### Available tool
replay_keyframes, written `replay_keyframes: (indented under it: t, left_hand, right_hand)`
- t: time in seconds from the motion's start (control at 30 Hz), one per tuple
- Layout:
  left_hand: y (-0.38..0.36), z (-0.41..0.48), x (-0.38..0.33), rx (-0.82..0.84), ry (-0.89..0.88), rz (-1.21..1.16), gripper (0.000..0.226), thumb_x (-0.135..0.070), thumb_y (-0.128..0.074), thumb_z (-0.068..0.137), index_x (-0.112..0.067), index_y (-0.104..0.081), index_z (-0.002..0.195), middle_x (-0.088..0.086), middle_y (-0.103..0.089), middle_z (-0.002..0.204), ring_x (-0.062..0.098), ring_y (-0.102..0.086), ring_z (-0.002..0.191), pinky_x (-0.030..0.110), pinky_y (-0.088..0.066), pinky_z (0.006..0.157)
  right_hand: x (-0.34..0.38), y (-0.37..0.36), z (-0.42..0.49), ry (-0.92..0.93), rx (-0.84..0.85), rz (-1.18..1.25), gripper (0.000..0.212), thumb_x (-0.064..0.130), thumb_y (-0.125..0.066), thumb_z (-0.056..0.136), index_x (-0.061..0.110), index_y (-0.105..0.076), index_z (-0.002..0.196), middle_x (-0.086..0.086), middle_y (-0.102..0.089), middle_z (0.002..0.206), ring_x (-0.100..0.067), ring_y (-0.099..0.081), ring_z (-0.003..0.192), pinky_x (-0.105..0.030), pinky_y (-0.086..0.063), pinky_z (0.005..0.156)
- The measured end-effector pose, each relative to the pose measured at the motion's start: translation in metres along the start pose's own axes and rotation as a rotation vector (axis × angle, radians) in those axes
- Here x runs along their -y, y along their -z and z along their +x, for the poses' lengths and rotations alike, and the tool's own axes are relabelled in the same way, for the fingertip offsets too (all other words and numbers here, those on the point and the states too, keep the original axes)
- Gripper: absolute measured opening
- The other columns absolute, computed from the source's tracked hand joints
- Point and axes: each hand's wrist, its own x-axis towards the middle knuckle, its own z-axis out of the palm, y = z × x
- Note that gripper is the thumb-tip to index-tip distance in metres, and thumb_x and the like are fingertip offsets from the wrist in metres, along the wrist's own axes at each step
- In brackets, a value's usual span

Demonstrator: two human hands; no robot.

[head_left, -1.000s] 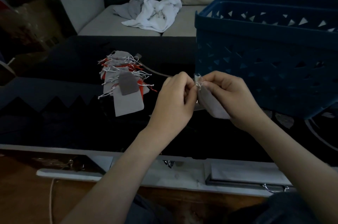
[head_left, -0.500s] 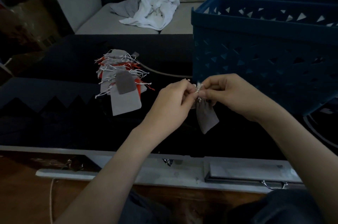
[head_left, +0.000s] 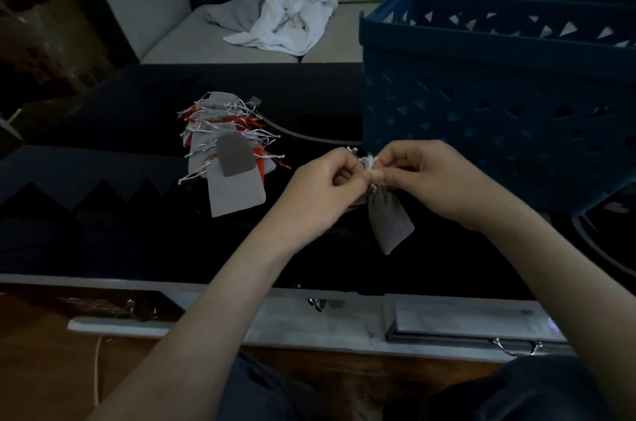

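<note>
Both hands are up over the middle of the bench (head_left: 137,231), meeting knuckle to knuckle. The left hand (head_left: 323,193) has its fingers curled in tight, pinching the white drawstrings (head_left: 371,162) at the neck of a small grey pouch (head_left: 390,221). The right hand (head_left: 437,179) does the same from the other side, its thumb and forefinger nipped on the same tuft of cord. The pouch hangs below the two hands, its neck gathered and its bottom corner slanting down to the right. It is clear of the dark top and just in front of the blue basket (head_left: 499,111).

That basket stands on the bench's right side, its wall pierced with triangle cut-outs. Over to the left lies a pile of pouches (head_left: 227,145), grey ones with white cords and orange-red ones among them, the nearest lying flat with a darker one on top. A thin pale cable (head_left: 303,133) curves from the pile toward the basket.

The bench top is glossy black with a white front edge (head_left: 309,327), and the wooden floor (head_left: 41,369) shows beneath it. Beyond sits a light sofa (head_left: 213,45), with a crumpled white towel (head_left: 292,21) and a grey cloth (head_left: 251,4) on its seat. A cardboard box (head_left: 51,42) is at far left, its reddish print too dim to read. The room is dark overall.
</note>
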Motion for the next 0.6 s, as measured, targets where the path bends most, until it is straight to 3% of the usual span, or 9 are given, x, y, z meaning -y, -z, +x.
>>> replay_keyframes:
  t: [0.13,0.3,0.43,0.6]
  left_hand:
    - [-0.0008,-0.0018,-0.0031,-0.005,-0.097,0.119,0.009,-0.013,-0.061,0.089,-0.013,-0.057,0.081,-0.007,-0.052,0.068,-0.001,-0.045,0.060,0.010,-0.036,0.057]
    - [-0.0032,0.0000,0.0004,-0.053,-0.261,0.328,0.014,-0.017,-0.059,0.090,-0.018,-0.050,0.079,-0.011,-0.047,0.069,0.002,-0.044,0.068,0.012,-0.035,0.061]
    - [0.0000,-0.0010,0.0021,-0.014,-0.228,0.155,0.011,-0.015,-0.056,0.094,-0.019,-0.053,0.083,-0.009,-0.051,0.073,-0.001,-0.044,0.066,0.011,-0.036,0.061]
    - [0.0030,-0.0010,0.0027,0.051,-0.168,0.037,0.016,-0.017,-0.057,0.094,-0.026,-0.056,0.081,-0.004,-0.056,0.077,0.004,-0.049,0.071,0.018,-0.039,0.067]
  right_hand:
    - [0.0015,-0.0017,0.0001,-0.003,-0.040,-0.070,0.012,0.019,-0.064,0.087,0.023,-0.065,0.076,-0.003,-0.070,0.080,-0.016,-0.064,0.077,-0.030,-0.049,0.078]
    - [0.0033,-0.0046,0.0002,-0.026,-0.041,-0.083,0.017,0.012,-0.057,0.092,0.021,-0.062,0.078,0.000,-0.067,0.082,-0.006,-0.060,0.076,-0.015,-0.047,0.070]
    - [0.0085,-0.0019,-0.0019,-0.022,0.015,0.002,0.015,0.009,-0.052,0.095,0.012,-0.063,0.086,0.001,-0.065,0.080,-0.005,-0.060,0.076,-0.011,-0.048,0.067]
    - [0.0095,0.0022,-0.0039,-0.034,0.097,-0.006,0.021,0.012,-0.050,0.096,0.021,-0.062,0.081,0.010,-0.062,0.075,0.004,-0.056,0.070,-0.010,-0.045,0.065]
